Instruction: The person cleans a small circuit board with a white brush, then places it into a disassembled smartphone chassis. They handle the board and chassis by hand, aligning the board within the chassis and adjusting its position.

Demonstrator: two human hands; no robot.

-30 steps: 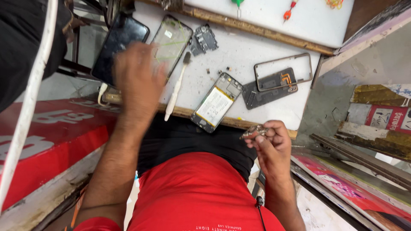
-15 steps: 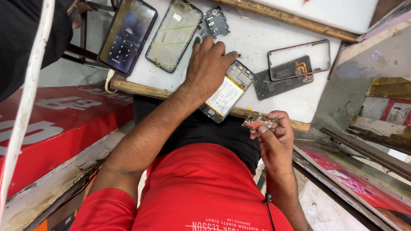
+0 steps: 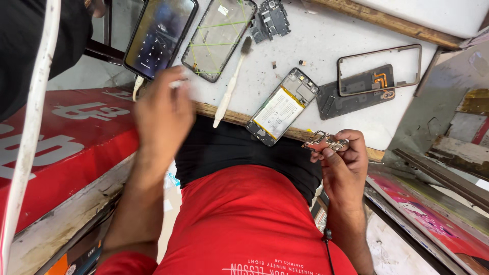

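White desk point(image 3: 326, 35), phone parts spread. Right hand point(image 3: 344, 165) pinches small circuit board point(image 3: 326, 141), long axis lying left-right. Left hand point(image 3: 160, 114) blurred; grip cannot be told.

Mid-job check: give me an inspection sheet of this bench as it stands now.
Surface: white worktop with wooden front edge.
Job's things: small circuit board pinched in right hand; opened phone with battery at the edge.
Clutter: white brush, clear screen panel, dark phone, bare frame over dark back plate, dark bracket, tiny loose parts.
Grippers: left hand blurred near the left edge; contents unclear.
Cables: white cable at left.
Surroundings: red signboard.
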